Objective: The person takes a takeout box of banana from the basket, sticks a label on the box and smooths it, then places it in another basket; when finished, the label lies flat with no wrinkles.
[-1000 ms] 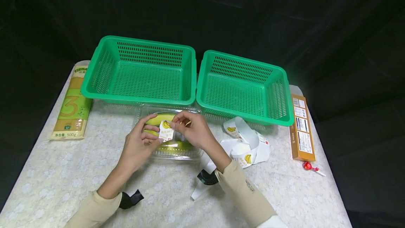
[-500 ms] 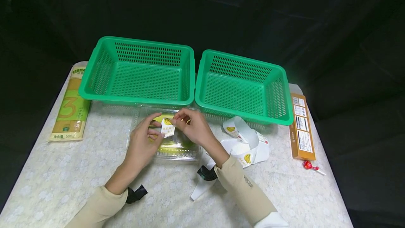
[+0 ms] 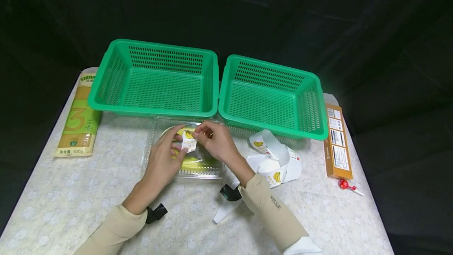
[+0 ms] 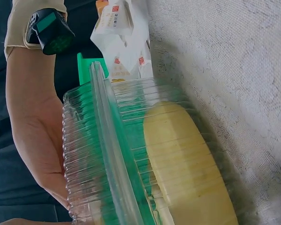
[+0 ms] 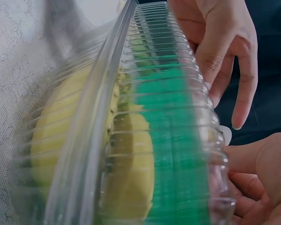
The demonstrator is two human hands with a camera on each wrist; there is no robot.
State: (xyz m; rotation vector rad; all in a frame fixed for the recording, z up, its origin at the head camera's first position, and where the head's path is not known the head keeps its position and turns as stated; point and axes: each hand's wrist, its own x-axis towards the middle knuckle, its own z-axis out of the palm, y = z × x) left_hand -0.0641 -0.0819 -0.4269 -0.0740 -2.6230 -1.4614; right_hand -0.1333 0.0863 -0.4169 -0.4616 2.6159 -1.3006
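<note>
A clear plastic clamshell box lies before me with yellow bananas inside. Over its lid, both hands hold a small white label printed with bananas. My right hand pinches the label's upper right corner between thumb and forefinger. My left hand has its thumb at the label's lower edge and its fingers bent by the left edge. In the right wrist view, the right hand's fingertip meets a white edge of the label beside the box; the left hand shows above.
Two green baskets stand behind the box. A curled strip of banana labels lies to the right. Further right are an orange box and a red lollipop. A yellow-green noodle packet lies at left.
The label has shifted slightly right and up within the hands. My left hand has moved a little right and come closer to it; the right hand has barely moved.
</note>
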